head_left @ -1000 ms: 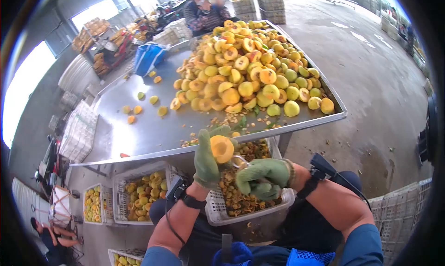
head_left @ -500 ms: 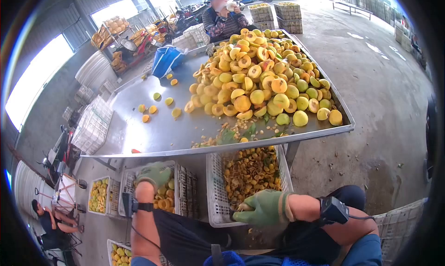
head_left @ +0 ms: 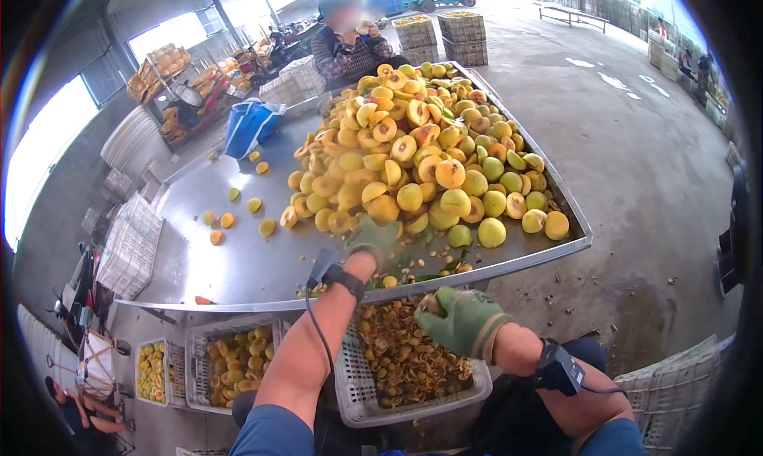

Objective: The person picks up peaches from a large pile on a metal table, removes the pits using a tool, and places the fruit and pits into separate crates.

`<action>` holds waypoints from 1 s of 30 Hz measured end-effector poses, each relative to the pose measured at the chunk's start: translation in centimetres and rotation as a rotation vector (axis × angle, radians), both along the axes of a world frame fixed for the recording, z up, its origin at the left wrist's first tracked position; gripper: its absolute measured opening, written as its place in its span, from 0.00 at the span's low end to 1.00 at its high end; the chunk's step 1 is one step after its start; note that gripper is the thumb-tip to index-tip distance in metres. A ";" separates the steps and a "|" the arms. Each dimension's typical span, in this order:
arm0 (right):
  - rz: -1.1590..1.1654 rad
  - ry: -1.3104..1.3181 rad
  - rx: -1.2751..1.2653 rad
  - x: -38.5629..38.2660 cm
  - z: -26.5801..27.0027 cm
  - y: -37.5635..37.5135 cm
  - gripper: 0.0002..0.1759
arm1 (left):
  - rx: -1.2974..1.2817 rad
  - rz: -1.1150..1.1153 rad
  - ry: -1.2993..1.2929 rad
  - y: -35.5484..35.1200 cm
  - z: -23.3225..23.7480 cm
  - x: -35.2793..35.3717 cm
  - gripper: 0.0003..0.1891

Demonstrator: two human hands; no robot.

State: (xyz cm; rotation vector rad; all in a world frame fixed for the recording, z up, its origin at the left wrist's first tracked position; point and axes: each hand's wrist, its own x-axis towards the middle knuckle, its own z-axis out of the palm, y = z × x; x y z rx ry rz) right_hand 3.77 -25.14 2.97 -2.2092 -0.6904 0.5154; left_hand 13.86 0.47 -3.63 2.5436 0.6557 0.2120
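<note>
A big heap of halved and whole yellow-green fruit lies on a metal table. My left hand, in a green glove, reaches to the heap's near edge; its fingers are hidden and blurred against the fruit. My right hand, gloved too, is over the near crate, its fingers curled round something small that I cannot make out. Beneath it, the crate holds small brown-yellow scraps. Small pale pits or bits and green leaves lie along the table's near edge.
To the left of the scrap crate stand two crates of fruit. A blue bag and loose fruit pieces are on the table's left half. A person is behind the table; another sits at lower left. Stacked crates stand at right.
My left hand has moved from above the left fruit crate up to the heap. My right hand has risen from the scrap crate's near edge towards the table. The view has shifted.
</note>
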 end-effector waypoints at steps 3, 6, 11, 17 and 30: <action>-0.209 0.067 0.170 3.4 -2.2 0.4 0.20 | -0.215 -0.057 -0.104 0.6 -0.6 -0.6 0.29; -0.320 0.205 0.218 6.8 -3.1 1.0 0.21 | -0.263 -0.241 -0.156 6.7 -4.5 -0.5 0.24; -0.306 0.214 0.230 8.8 -3.3 2.9 0.23 | -0.173 -0.198 0.015 5.0 -2.3 -2.0 0.29; -0.305 0.144 0.329 10.5 -4.8 4.5 0.20 | 0.056 -0.258 0.104 1.0 -1.0 -0.6 0.34; -0.137 0.748 0.503 6.1 0.5 5.2 0.22 | -1.024 -0.331 -0.689 -4.6 2.2 -11.2 0.27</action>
